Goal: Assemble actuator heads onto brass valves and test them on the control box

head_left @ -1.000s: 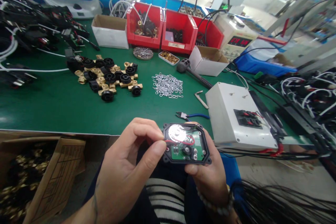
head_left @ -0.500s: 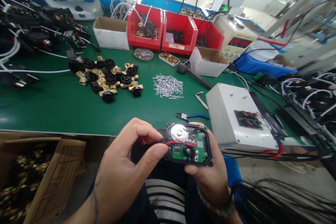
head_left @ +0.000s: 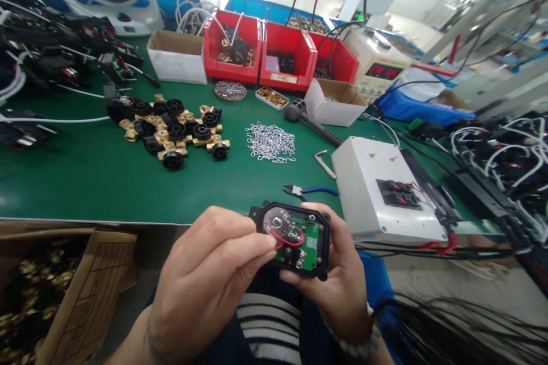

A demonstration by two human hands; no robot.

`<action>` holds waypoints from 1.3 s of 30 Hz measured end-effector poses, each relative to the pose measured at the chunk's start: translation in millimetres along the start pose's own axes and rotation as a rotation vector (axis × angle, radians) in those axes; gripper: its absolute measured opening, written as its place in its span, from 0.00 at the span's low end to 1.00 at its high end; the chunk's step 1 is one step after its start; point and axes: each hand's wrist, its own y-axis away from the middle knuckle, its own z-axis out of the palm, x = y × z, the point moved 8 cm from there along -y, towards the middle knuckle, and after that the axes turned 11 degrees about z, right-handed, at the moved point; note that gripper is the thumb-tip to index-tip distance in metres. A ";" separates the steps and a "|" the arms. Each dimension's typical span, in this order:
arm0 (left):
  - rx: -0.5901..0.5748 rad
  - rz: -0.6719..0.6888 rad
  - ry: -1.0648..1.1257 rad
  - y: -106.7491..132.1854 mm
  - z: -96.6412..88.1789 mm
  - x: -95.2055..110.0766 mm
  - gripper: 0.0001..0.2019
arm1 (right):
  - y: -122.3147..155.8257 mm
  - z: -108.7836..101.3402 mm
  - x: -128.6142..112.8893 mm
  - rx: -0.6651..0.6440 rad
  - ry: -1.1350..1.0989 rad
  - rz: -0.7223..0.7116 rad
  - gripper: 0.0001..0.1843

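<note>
My right hand [head_left: 338, 274] grips a black plastic housing [head_left: 324, 248] by its right end, tilted with its open side toward me. Inside sit a green circuit board [head_left: 311, 250], a round silvery disc part [head_left: 275, 221] and a looping red wire [head_left: 295, 242]. My left hand [head_left: 209, 268] is closed in a pinch over the housing's left end, its fingertips at the end of the red wire. Those fingers cover that corner of the housing. Just beyond the housing, cutting pliers [head_left: 312, 189] with blue handles lie on the green table [head_left: 205, 188].
Brass fittings with black knobs [head_left: 175, 131] lie left, beside a heap of wire clips [head_left: 270, 142]. A mallet [head_left: 312, 121] and a hex key [head_left: 325, 164] lie near the grey box [head_left: 385, 188]. Red bins [head_left: 285, 60] line the back; a carton [head_left: 94, 285] stands lower left.
The housing has shifted slightly left and tilted more. My left fingers have moved from beside its left edge to over its corner, closing at the red wire.
</note>
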 end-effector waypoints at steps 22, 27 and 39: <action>0.126 -0.669 -0.573 43.1 -31.8 -152.8 0.16 | -47.2 48.1 56.8 -0.161 -0.298 0.436 0.39; 0.091 -0.787 -0.600 56.8 -33.4 -188.1 0.18 | -51.5 38.8 61.2 -0.087 -0.063 0.394 0.48; -0.073 -0.311 0.251 18.0 -0.6 -78.4 0.14 | -28.6 42.0 30.0 -0.385 -0.346 0.360 0.34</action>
